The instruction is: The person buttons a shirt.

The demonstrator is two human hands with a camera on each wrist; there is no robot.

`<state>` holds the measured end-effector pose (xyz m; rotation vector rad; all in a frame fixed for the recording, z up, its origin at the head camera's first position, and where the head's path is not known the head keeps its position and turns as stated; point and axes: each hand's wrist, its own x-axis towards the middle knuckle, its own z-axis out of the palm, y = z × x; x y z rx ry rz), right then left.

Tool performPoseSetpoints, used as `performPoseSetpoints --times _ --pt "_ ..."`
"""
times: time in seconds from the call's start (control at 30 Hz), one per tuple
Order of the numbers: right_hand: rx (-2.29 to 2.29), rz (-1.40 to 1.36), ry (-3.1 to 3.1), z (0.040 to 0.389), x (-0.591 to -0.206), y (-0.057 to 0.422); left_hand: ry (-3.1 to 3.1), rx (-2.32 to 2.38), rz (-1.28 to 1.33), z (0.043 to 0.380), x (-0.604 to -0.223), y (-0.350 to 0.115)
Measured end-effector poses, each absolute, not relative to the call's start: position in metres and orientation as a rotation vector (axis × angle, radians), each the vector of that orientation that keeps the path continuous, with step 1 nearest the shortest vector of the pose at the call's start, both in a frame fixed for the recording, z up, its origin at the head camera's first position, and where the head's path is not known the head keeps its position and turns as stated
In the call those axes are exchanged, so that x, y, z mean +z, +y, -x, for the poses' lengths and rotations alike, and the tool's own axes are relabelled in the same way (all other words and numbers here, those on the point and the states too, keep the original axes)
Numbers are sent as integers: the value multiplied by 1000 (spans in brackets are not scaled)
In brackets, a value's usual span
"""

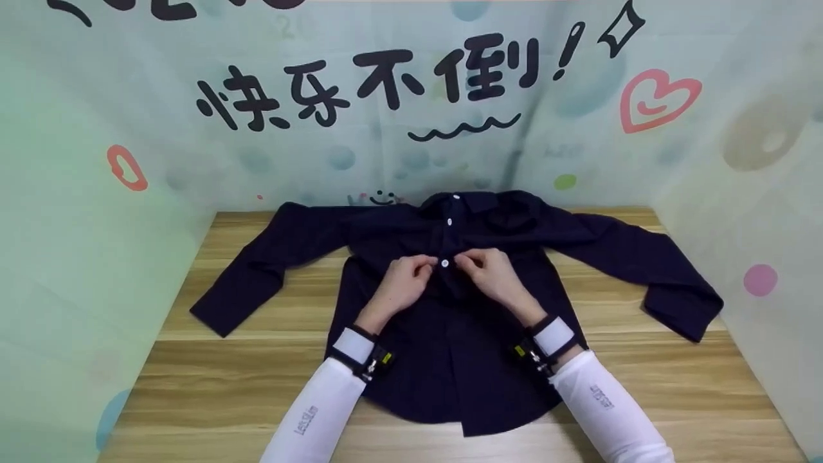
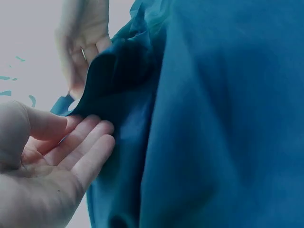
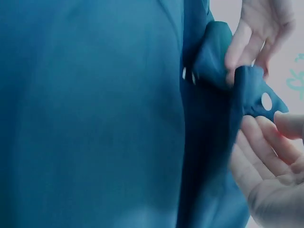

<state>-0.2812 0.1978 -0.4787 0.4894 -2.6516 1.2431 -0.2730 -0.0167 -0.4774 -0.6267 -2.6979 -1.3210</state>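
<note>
A dark navy long-sleeved button shirt [image 1: 411,347] lies front up on a wooden table, collar at the far end and sleeves spread to both sides. Its front edge is lifted at mid-chest, where a white button [image 1: 445,263] shows between the two hands. The left hand [image 1: 404,283] pinches the fabric just left of that button with thumb and forefinger. On the button's other side, the right hand [image 1: 495,276] pinches the front edge too. In the right wrist view, the white button [image 3: 266,101] sits on the raised cloth near the right thumb. The buttonhole cannot be made out.
Two more white buttons, an upper one [image 1: 456,197] and a lower one [image 1: 449,222], line the front near the collar. Bare wood of the table [image 1: 212,392] surrounds the shirt. A printed cloth backdrop [image 1: 308,154] stands behind and along both sides.
</note>
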Motion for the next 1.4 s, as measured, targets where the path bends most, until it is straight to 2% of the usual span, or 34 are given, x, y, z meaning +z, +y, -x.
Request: performPoseSetpoints --times 0.23,0.47,0.7,1.03,1.2,1.4 --pt "833 -742 -2749 258 -476 236 -2708 -941 781 245 -470 -47" --pt "545 -945 -2984 243 -488 259 -3042 -628 961 231 -474 -64" --pt "515 -921 -3276 258 -494 253 -3280 -488 888 245 -489 -62" --pt "525 -748 -3384 296 -487 237 -3325 -413 814 273 -484 -46" --pt "555 -761 -3262 287 -487 235 -3204 -422 891 261 -479 -44" --pt "447 -1086 -2928 261 -478 235 -3121 -485 1115 239 -469 -46"
